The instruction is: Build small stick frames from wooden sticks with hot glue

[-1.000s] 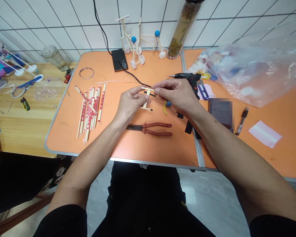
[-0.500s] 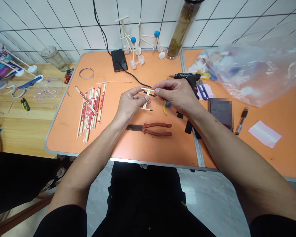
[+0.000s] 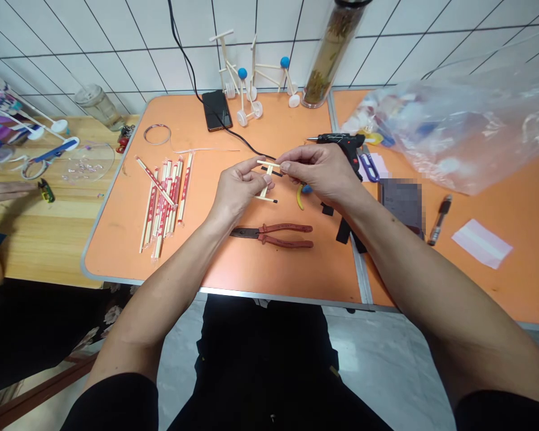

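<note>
Between my two hands is a small frame of pale wooden sticks [image 3: 269, 174], with crosspieces at both ends and a dark tip on the lower one. My left hand [image 3: 237, 190] pinches its middle between thumb and fingers. The thumb and forefinger of my right hand [image 3: 317, 170] close on the right end of the upper crosspiece. Just below my hands lie red-handled pliers [image 3: 273, 233], jaws to the left. A yellow curved piece [image 3: 300, 197] and a blue ball sit under my right hand. Left of my hands are paper-wrapped chopsticks [image 3: 164, 203].
Stick models with white wheels and blue balls [image 3: 247, 90] stand at the back beside a phone [image 3: 217, 110] and a tall bottle [image 3: 330, 66]. A glue gun [image 3: 341, 143], scissors [image 3: 369, 164] and plastic bag [image 3: 471, 120] lie right. Another person's hand [image 3: 6, 193] is far left.
Another person's hand has come in at the far left, over the wooden table by the small green-and-black tool. My own hands and the stick frame have hardly moved.
</note>
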`<state>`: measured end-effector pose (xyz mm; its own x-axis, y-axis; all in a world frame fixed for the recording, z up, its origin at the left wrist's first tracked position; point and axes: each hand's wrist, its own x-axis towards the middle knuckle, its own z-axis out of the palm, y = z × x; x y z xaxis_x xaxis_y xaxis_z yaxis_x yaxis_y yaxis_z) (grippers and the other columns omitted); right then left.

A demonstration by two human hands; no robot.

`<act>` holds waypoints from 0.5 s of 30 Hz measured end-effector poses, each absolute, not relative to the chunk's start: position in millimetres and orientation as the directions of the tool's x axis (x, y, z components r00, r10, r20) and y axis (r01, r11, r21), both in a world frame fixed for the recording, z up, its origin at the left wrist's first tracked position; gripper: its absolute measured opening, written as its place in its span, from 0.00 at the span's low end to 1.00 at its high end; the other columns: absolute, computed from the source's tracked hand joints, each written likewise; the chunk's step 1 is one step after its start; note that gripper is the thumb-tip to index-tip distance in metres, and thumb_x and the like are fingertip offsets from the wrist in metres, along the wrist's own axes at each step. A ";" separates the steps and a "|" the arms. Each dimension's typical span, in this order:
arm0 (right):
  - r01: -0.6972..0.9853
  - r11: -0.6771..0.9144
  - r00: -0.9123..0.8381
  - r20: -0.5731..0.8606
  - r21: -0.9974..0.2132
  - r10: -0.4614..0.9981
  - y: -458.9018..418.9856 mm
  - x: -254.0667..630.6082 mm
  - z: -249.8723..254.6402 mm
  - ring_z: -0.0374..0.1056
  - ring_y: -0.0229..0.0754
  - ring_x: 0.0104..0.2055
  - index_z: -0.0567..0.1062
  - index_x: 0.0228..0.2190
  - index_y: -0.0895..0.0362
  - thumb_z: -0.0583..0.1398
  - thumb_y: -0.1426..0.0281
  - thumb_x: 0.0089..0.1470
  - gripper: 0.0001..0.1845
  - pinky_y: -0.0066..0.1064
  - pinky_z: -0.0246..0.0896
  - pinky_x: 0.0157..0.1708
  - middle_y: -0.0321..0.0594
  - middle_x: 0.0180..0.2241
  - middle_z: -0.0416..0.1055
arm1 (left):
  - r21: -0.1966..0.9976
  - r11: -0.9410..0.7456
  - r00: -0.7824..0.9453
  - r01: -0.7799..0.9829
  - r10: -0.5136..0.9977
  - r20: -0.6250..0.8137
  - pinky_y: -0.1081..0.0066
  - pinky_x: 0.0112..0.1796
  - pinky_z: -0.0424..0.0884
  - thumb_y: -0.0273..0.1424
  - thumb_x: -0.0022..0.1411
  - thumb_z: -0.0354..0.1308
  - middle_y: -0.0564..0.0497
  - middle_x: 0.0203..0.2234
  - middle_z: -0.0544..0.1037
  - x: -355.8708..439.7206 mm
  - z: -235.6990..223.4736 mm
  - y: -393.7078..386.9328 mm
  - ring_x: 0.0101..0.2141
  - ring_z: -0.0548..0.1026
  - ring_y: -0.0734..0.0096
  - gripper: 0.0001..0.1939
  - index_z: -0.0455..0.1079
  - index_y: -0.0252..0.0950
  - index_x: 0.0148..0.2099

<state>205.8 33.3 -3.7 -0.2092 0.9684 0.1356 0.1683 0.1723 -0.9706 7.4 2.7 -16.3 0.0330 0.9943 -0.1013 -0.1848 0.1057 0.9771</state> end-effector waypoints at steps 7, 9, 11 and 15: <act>0.100 0.156 -0.242 0.128 -0.983 0.962 35.0 207.5 -6.3 0.69 0.39 0.30 0.87 0.34 0.54 0.75 0.48 0.58 0.21 0.32 0.67 0.30 0.40 0.31 0.80 | 0.980 0.097 0.025 -0.176 0.995 -0.094 0.69 0.37 0.78 0.26 0.54 0.76 0.55 0.24 0.84 7.2 -16.8 3.2 0.31 0.84 0.67 0.19 0.84 0.40 0.49; 0.070 0.140 -0.244 0.119 -0.988 0.962 36.2 207.5 -7.2 0.70 0.39 0.30 0.85 0.33 0.53 0.73 0.42 0.59 0.26 0.30 0.68 0.29 0.40 0.32 0.80 | 0.978 0.100 0.025 -0.181 0.995 -0.097 0.69 0.37 0.78 0.26 0.54 0.76 0.55 0.24 0.83 7.1 -17.2 3.5 0.31 0.84 0.67 0.19 0.84 0.40 0.49; 0.054 0.131 -0.245 0.114 -0.990 0.963 37.3 207.6 -7.6 0.71 0.37 0.30 0.84 0.32 0.53 0.72 0.40 0.59 0.28 0.29 0.68 0.29 0.40 0.33 0.80 | 0.978 0.099 0.025 -0.185 0.995 -0.096 0.69 0.37 0.79 0.27 0.54 0.76 0.55 0.24 0.83 7.0 -17.7 3.8 0.30 0.84 0.67 0.19 0.84 0.40 0.50; 0.051 0.146 -0.255 0.128 -0.988 0.958 37.4 207.9 -7.0 0.70 0.37 0.30 0.84 0.32 0.53 0.72 0.40 0.60 0.28 0.29 0.67 0.29 0.40 0.33 0.80 | 0.977 0.093 0.017 -0.193 0.996 -0.091 0.68 0.38 0.80 0.26 0.54 0.75 0.56 0.24 0.83 7.2 -17.8 3.8 0.30 0.83 0.67 0.19 0.84 0.40 0.50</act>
<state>207.9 37.4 -7.0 -0.2547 0.9585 0.1283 0.0514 0.1459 -0.9880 7.2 3.8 -17.8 0.0173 0.9957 -0.0912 -0.1929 0.0929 0.9768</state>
